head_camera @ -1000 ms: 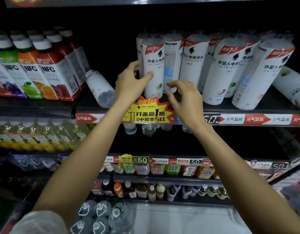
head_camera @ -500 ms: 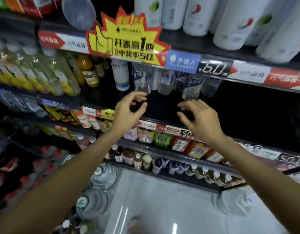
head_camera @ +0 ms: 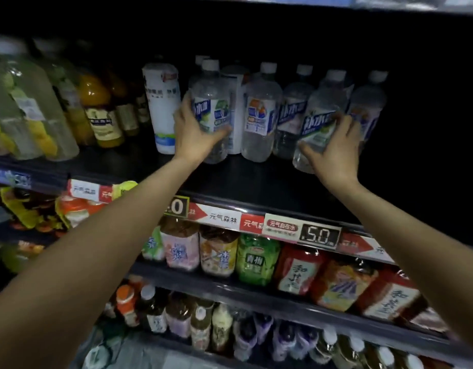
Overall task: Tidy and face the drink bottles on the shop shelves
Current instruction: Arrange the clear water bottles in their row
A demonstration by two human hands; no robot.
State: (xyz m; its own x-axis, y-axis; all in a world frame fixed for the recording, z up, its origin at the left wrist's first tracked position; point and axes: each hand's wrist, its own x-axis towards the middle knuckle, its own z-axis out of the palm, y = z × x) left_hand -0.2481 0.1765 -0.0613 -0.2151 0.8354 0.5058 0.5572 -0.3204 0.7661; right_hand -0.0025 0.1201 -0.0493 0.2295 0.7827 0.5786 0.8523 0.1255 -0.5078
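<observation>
A dark shelf (head_camera: pixel 256 182) in a shop unit is shown, with a price rail (head_camera: pixel 283 227) along its front edge and fuller shelves of tea and juice bottles below. A row of clear water bottles is set well back on the shelf, leaving a bare strip in front.

The step in hand is judged to be the pulling forward and facing of this row. Two bottles are held at once. The left bottle (head_camera: pixel 211 113) is gripped by the left hand (head_camera: pixel 195 129), thumb across the front and fingers round the far side; it stands upright. The right bottle (head_camera: pixel 318 129) is gripped low on its label by the right hand (head_camera: pixel 334 150) and is tilted, its base lifted toward the front.

Next, both should be drawn to the shelf edge, set upright and turned so the labels face out; the neighbours packed close behind could be knocked, so a slow pull is called for.

About seven clear water bottles can be counted in the row, though those behind are partly hidden. One white bottle (head_camera: pixel 163 107) stands just left of them, out of place among the waters. Two orange juice bottles (head_camera: pixel 99 110) are seen further left.
</observation>
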